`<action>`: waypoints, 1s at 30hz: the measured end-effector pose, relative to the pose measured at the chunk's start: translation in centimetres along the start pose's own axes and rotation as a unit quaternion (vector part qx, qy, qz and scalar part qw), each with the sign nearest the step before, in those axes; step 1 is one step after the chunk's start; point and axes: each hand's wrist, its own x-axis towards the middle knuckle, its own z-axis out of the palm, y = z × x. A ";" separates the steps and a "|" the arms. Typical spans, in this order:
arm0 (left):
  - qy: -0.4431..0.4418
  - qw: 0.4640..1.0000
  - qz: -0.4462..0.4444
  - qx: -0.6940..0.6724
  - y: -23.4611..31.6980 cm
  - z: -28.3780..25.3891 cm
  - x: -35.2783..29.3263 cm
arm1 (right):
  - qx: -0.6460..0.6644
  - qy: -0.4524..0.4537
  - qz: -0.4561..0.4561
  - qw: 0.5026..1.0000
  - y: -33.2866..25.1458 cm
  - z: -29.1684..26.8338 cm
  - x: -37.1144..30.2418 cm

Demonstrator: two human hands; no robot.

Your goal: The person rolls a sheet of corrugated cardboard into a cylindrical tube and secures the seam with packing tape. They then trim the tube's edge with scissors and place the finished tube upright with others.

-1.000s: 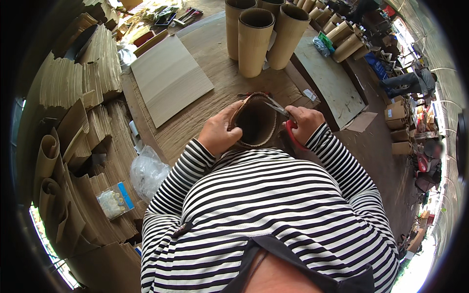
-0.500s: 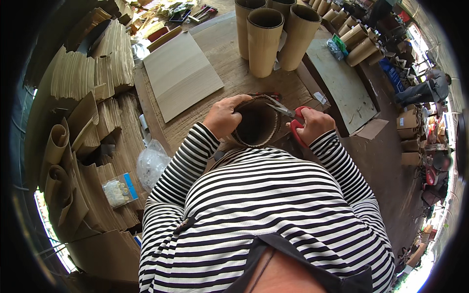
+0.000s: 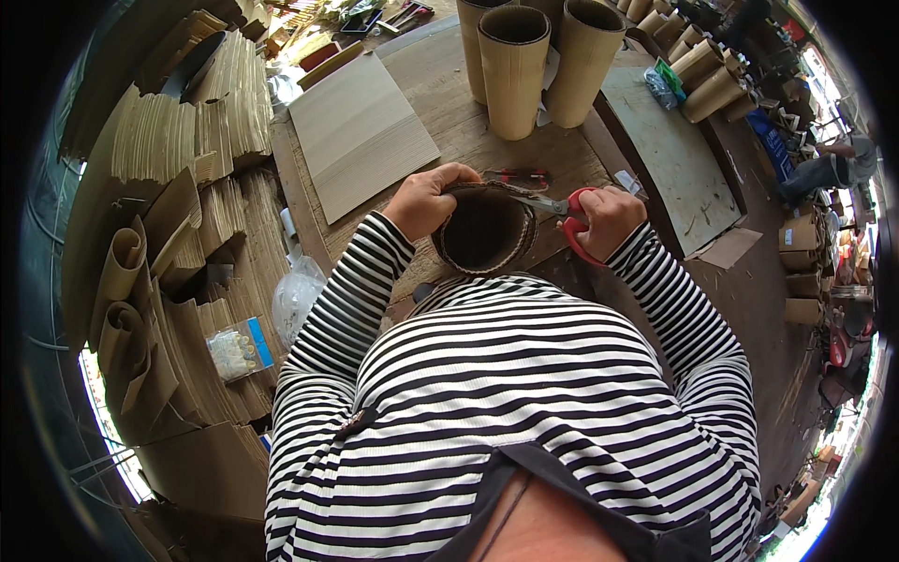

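A corrugated cardboard tube (image 3: 485,236) stands against my striped shirt, its round opening facing up. My left hand (image 3: 426,201) grips the tube's far left rim, thumb toward the inside and fingers over the edge. In my right hand (image 3: 611,223) is a pair of scissors with red handles (image 3: 575,227), held at the tube's right side. The metal blades (image 3: 546,202) point left and meet the far right part of the rim; their tips are hard to make out there. Just beyond the rim, a tool with a red and black handle (image 3: 526,178) lies on the wooden table (image 3: 449,103).
Several finished-looking cardboard tubes (image 3: 514,80) stand at the table's far side. A flat cardboard sheet (image 3: 365,136) lies left of them. Stacked cardboard (image 3: 154,140), a clear plastic bag (image 3: 298,295) and a small packet (image 3: 234,351) are at left. Another person (image 3: 833,169) is at far right.
The scissors' blades have come closer together at the tube's rim, and my right hand has turned and shifted slightly right. My left hand keeps its hold. The whole view has shifted a little.
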 end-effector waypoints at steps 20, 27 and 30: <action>0.126 0.958 0.098 0.239 2.3 3.0 -4.4 | 0.046 0.027 -0.045 0.998 0.8 0.9 2.1; 0.134 0.979 0.031 0.153 1.7 0.4 -3.0 | 0.008 0.042 -0.133 0.990 1.8 2.2 3.8; 0.199 0.960 -0.022 0.196 2.4 0.2 -3.6 | -0.005 0.051 -0.129 0.990 2.0 2.2 3.7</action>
